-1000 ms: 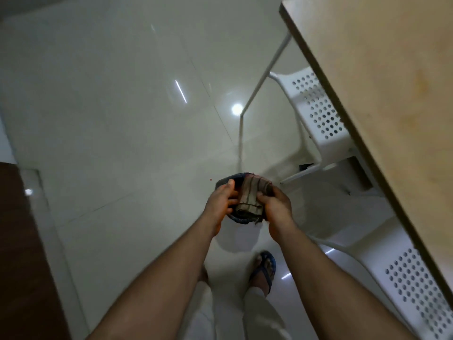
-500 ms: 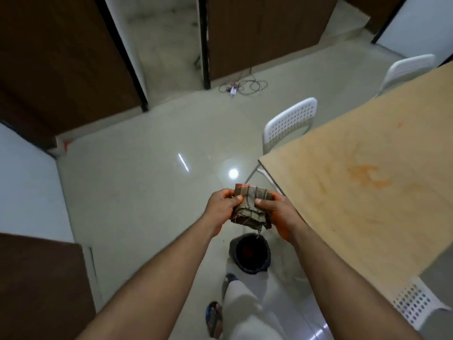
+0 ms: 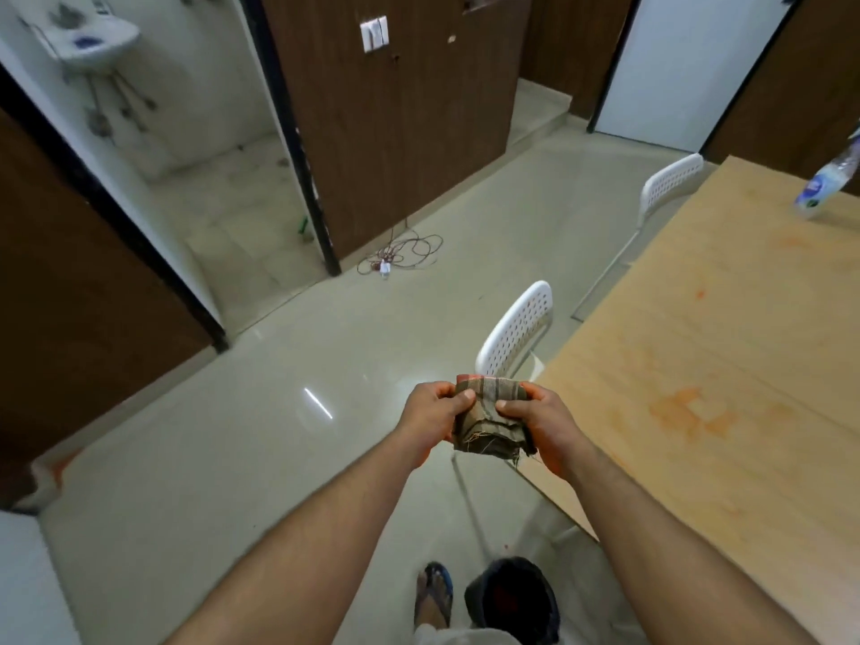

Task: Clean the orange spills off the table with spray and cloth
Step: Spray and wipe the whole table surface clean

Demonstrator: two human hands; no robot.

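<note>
Cloth [image 3: 492, 417], brown-grey and folded into a thick wad with frayed threads at its lower edge, gripped between both hands in mid-air, just off the near corner of the table [image 3: 754, 458]; left hand [image 3: 430, 418] curled round the wad's left side, thumb pressed on its front; right hand [image 3: 540, 423] curled round the right side, thumb likewise on the front, fingers behind and out of sight; orange spills [image 3: 688, 412] smeared across the pale wooden top to the right of the hands, fainter orange marks scattered further back toward the far edge; clear plastic bottle [image 3: 826, 186] with a blue label stood, tilted in the wide view, at the table's far right end, well apart from the cloth; white perforated chair [image 3: 516, 337] pushed in just beyond the hands, a second white chair [image 3: 670, 186] further along the same side; dark bucket [image 3: 512, 598] on the tiled floor below the forearms, beside a sandalled foot [image 3: 433, 598]; tangled cable [image 3: 400, 256] on the floor near the brown door; white washbasin [image 3: 93, 39] on the wall at upper left.
</note>
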